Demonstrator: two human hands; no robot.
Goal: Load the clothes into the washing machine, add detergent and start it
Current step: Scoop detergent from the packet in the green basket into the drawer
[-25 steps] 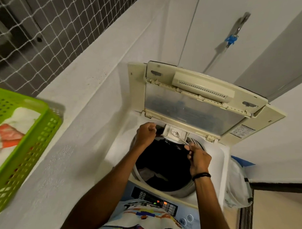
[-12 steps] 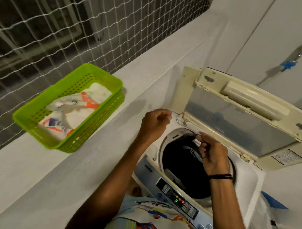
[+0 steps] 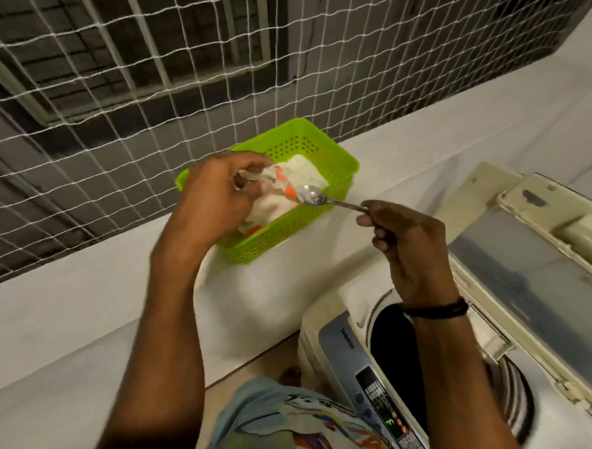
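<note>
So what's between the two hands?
In the head view, the bowl of the shiny metal spoon, sticking out from the right hand toward the left hand, which pinches a white-and-orange packet in the green plastic basket.

Spoon (image 3: 312, 196): polished metal. Basket (image 3: 336, 154): glossy green perforated plastic. Ledge (image 3: 452, 124): matt white plaster. Washing machine lid (image 3: 552, 215): yellowed cream plastic. Netting (image 3: 115, 96): white cord.

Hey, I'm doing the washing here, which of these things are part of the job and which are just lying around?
Part of the job:
washing machine, its lid up
spoon, held by the right hand
white and orange packet, likely detergent, pinched by the left hand
green basket holding the packet

Just there:
net
white ledge
wristband
</note>
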